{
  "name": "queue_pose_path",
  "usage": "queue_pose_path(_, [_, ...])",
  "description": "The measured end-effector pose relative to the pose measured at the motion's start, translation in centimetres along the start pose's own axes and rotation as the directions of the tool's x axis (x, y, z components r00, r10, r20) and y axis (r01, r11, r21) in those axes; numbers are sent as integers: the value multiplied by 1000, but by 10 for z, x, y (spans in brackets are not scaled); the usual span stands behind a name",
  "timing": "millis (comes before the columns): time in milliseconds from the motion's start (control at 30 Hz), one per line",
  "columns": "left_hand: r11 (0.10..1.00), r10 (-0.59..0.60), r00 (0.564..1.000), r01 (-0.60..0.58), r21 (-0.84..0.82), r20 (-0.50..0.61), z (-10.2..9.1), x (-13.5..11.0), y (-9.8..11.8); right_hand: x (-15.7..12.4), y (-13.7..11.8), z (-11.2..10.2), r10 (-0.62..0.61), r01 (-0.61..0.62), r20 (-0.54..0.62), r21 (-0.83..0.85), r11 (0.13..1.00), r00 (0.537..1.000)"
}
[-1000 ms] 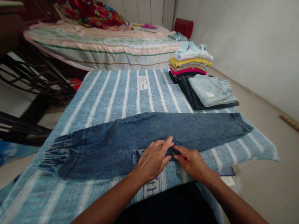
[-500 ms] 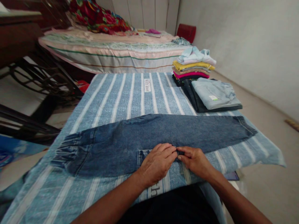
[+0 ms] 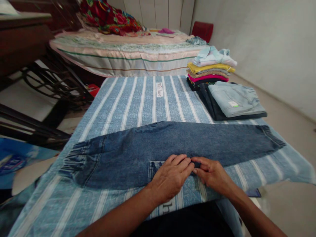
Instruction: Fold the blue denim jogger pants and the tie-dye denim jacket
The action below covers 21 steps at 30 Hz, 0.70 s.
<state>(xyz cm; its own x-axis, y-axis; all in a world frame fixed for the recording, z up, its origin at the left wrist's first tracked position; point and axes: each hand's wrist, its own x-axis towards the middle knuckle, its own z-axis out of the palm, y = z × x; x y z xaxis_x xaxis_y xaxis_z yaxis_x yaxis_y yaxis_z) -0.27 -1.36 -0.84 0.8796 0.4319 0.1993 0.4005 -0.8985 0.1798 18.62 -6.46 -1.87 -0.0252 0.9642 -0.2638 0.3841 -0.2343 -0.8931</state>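
Observation:
A pair of blue denim jeans (image 3: 138,144) lies folded lengthwise, its gathered waistband to the left and a ribbed elastic cuff to the right. My left hand (image 3: 171,176) rests flat over a stitched patch pocket (image 3: 154,168) on the near side, covering most of it. Just to its right, my right hand (image 3: 211,171) pinches a small dark fold of the denim between thumb and fingers, close to the left fingertips. What lies under the left palm is hidden.
A striped blue cloth (image 3: 118,102) covers the table. Folded light-blue jeans (image 3: 235,98) lie on dark garments at right, beside a stack of folded clothes (image 3: 209,70). Behind is a bed (image 3: 123,59); at left, a dark stand with a wheel (image 3: 46,79).
The view has shifted slightly, so the scene sits a little further right. Both hands stay at the pocket; more of the pinched denim fold shows between them.

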Motion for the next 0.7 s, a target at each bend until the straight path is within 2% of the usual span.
queue_pose_path(67, [1000,-13,1000,13,4,10,-1,0,0,-6,-5,-1,-18,16,-44,-42,999,999])
queue_pose_path(133, [1000,-19,1000,19,-1,18,-2,0,1,-15,-12,0,-70,56,-172,-86,995,983])
queue_pose_path(200, [1000,-23,999,23,-14,37,-3,0,2,-22,-18,5,-155,133,-339,-85,987,928])
queue_pose_path(267, [1000,-19,998,20,-24,58,-4,0,3,-23,-20,16,-236,251,-428,-22,968,872])
queue_pose_path(300, [1000,-16,998,18,-24,65,-4,-1,4,-20,-20,22,-266,308,-432,29,951,862])
queue_pose_path(367, [1000,-20,997,21,-23,76,-5,-2,4,-12,-17,36,-307,381,-388,128,916,869])
queue_pose_path(433, [999,-27,995,31,-42,92,-5,-3,4,-2,-10,48,-319,384,-341,140,913,884])
queue_pose_path(600, [982,-27,995,44,-186,92,-5,1,0,10,8,56,-316,297,-302,-108,949,900])
queue_pose_path(700, [972,-22,998,37,-232,66,-6,5,-4,12,15,56,-364,319,-260,-201,926,894])
